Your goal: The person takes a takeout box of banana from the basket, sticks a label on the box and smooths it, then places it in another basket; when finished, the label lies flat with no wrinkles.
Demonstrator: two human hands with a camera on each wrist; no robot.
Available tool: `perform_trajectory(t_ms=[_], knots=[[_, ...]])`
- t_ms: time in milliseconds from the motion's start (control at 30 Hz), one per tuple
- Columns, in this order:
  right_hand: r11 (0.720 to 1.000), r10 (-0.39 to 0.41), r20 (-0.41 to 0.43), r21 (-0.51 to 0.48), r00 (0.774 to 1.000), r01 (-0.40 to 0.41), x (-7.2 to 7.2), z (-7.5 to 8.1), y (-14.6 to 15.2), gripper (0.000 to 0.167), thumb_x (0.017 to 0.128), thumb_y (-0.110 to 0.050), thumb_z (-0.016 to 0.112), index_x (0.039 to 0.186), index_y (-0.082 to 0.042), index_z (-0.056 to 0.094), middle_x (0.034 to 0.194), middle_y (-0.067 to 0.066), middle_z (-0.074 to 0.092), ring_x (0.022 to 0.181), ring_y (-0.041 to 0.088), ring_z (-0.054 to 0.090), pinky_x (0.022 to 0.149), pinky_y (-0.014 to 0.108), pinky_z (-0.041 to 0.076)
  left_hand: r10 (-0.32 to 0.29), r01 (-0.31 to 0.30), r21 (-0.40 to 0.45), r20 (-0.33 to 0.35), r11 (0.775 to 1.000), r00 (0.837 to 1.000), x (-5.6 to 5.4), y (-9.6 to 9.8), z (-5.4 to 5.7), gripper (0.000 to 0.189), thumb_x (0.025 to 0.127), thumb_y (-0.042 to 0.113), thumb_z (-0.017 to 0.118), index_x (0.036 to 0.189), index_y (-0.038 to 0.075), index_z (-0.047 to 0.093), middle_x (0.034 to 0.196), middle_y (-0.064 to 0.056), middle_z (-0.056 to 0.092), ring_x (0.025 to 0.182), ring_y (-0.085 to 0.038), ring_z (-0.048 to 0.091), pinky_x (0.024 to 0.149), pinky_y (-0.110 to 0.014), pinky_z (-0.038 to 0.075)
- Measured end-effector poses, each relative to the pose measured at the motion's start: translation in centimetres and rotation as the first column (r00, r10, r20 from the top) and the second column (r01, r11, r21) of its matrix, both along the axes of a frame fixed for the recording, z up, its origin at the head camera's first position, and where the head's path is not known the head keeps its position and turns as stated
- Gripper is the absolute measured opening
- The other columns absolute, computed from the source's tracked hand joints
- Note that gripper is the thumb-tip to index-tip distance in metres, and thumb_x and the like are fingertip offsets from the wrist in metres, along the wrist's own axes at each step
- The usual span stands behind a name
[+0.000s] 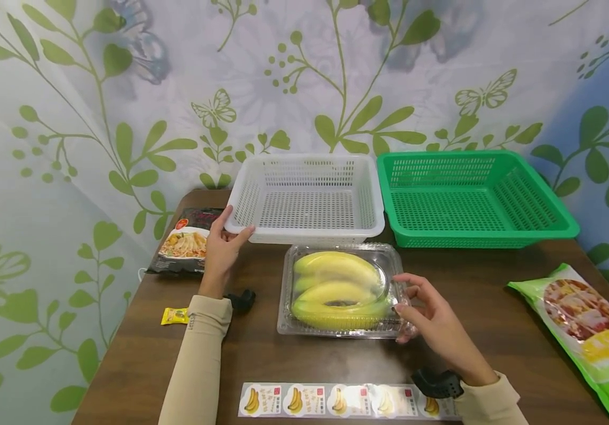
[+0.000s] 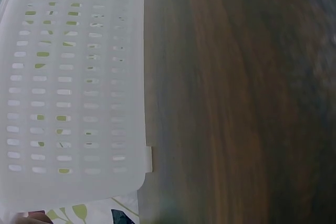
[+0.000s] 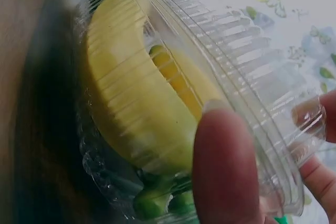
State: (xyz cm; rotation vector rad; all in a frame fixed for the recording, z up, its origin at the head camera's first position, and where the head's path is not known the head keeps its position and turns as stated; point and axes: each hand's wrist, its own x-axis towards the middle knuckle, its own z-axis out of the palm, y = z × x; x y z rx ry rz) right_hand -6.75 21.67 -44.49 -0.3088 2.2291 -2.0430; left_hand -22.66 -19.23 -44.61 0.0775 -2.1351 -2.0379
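My left hand (image 1: 222,251) grips the near left corner of a white plastic basket (image 1: 304,232), thumb by the front rim and fingers at the left side. The slotted wall of that basket (image 2: 76,93) fills the left of the left wrist view. My right hand (image 1: 429,313) holds the right edge of a clear plastic clamshell box (image 1: 287,295) on the table. Yellow bananas (image 1: 336,283) lie inside, under the lid. In the right wrist view the thumb (image 3: 223,161) is at the near side of the box, and other fingers show at its far side.
A green basket (image 1: 485,242) stands right of the white one. Instant noodles in a dark packet (image 1: 184,245) and a small yellow packet (image 1: 175,316) lie left. A strip of banana stickers (image 1: 309,401) lies in front, a green food bag (image 1: 586,330) at the right. Patterned cloth (image 1: 304,77) hangs behind.
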Motion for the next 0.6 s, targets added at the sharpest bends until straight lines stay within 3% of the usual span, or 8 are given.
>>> perform_trajectory(t_ms=[467, 600], knots=[[1.0, -0.007, 0.012, 0.006, 1.0, 0.007, 0.2, -1.3, -0.2, 0.046, 0.103, -0.003, 0.059, 0.145, -0.009, 0.044, 0.105, 0.025, 0.045, 0.061, 0.017, 0.058, 0.052, 0.053, 0.057, -0.008, 0.008, -0.01, 0.004, 1.0, 1.0, 0.1, 0.1, 0.1, 0.08, 0.091, 0.015, 0.08, 0.159, 0.019, 0.038, 0.151, -0.012, 0.036, 0.121, -0.021, 0.05, 0.085, -0.014, 0.049], [1.0, -0.008, 0.011, 0.018, 1.0, 0.007, 0.3, -1.5, -0.2, 0.046, 0.103, -0.007, 0.062, 0.146, -0.01, 0.046, 0.105, 0.026, 0.046, 0.06, 0.023, 0.061, 0.052, 0.052, 0.057, -0.009, 0.01, -0.055, 0.019, 0.998, 1.0, 0.2, -0.2, 0.4, 0.082, 0.091, 0.016, 0.08, 0.16, 0.018, 0.035, 0.151, -0.014, 0.034, 0.099, -0.014, 0.051, 0.074, -0.013, 0.046]])
